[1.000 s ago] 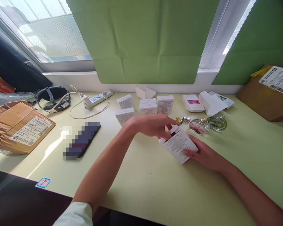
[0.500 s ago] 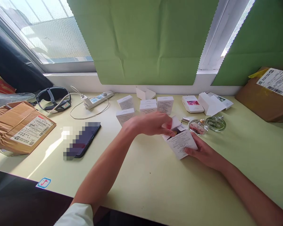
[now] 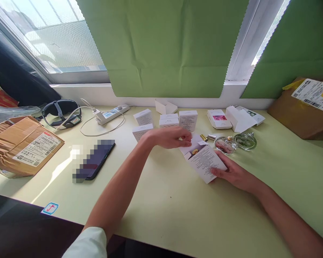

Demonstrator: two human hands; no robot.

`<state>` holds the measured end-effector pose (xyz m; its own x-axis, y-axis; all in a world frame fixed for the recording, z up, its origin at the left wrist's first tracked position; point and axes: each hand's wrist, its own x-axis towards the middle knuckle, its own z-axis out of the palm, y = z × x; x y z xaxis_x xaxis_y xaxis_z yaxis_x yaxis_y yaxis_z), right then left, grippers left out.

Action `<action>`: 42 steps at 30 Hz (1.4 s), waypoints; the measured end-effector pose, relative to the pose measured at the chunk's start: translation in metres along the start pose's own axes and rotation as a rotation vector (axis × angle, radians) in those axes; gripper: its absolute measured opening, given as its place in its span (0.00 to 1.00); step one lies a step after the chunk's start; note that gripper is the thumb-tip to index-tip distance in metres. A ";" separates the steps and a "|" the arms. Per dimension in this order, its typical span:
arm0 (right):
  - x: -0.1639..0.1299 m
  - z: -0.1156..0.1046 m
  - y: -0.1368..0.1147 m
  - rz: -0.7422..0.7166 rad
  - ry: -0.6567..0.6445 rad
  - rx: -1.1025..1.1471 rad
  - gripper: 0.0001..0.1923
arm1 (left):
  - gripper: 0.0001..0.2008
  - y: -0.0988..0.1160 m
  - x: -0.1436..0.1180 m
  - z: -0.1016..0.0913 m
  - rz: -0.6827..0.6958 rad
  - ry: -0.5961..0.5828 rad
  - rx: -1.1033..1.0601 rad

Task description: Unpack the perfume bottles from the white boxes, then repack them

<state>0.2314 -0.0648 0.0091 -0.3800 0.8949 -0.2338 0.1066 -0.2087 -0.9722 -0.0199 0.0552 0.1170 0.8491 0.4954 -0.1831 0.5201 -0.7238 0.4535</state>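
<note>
Right hand (image 3: 235,174) pins a small white box (image 3: 206,163) flat on the table (image 3: 177,211), fingers wrapped over its near end, so that grip is closed on it. The box's far flap is open with a gold cap showing inside. Left hand (image 3: 169,137) hovers at that flap, fingers loosely curled; can't tell if they're pinching it. Just behind sit two glass bottles (image 3: 235,142) and a bunch of shut white boxes (image 3: 168,120). Phone (image 3: 95,159) lies well off to the left.
</note>
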 end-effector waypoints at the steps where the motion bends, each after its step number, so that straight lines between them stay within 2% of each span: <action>1: 0.000 0.000 0.000 0.000 0.008 -0.004 0.31 | 0.16 0.001 0.001 0.001 -0.020 0.010 -0.009; 4: -0.001 0.000 0.000 -0.003 -0.001 0.000 0.29 | 0.24 0.004 0.007 0.003 -0.041 0.049 -0.029; 9: -0.001 0.002 0.000 -0.020 -0.035 0.052 0.29 | 0.29 0.010 0.014 0.011 0.029 0.146 -0.012; 13: 0.000 0.002 0.002 -0.024 -0.056 0.085 0.30 | 0.31 0.016 0.019 0.018 -0.043 0.207 -0.003; 17: 0.001 0.000 0.004 -0.038 -0.077 0.093 0.29 | 0.31 0.017 0.014 0.013 -0.102 0.145 -0.058; 22: 0.001 -0.004 0.007 -0.037 -0.063 0.070 0.30 | 0.23 0.011 -0.003 -0.001 -0.089 -0.075 -0.084; 26: 0.002 -0.003 0.008 -0.054 -0.078 0.103 0.31 | 0.25 0.012 -0.005 -0.001 -0.134 -0.125 -0.089; 32: 0.004 -0.001 0.010 -0.104 -0.036 0.080 0.27 | 0.22 0.015 -0.005 0.000 -0.198 -0.119 -0.063; 38: 0.005 -0.005 0.013 -0.143 0.069 0.021 0.28 | 0.25 0.009 -0.006 -0.001 -0.110 -0.088 -0.032; 42: 0.006 -0.004 0.013 -0.132 0.066 0.002 0.29 | 0.22 0.013 0.001 0.004 -0.103 0.026 -0.045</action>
<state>0.2347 -0.0606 -0.0046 -0.3291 0.9387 -0.1027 0.0581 -0.0884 -0.9944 -0.0117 0.0446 0.1193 0.7881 0.5791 -0.2084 0.5996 -0.6460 0.4723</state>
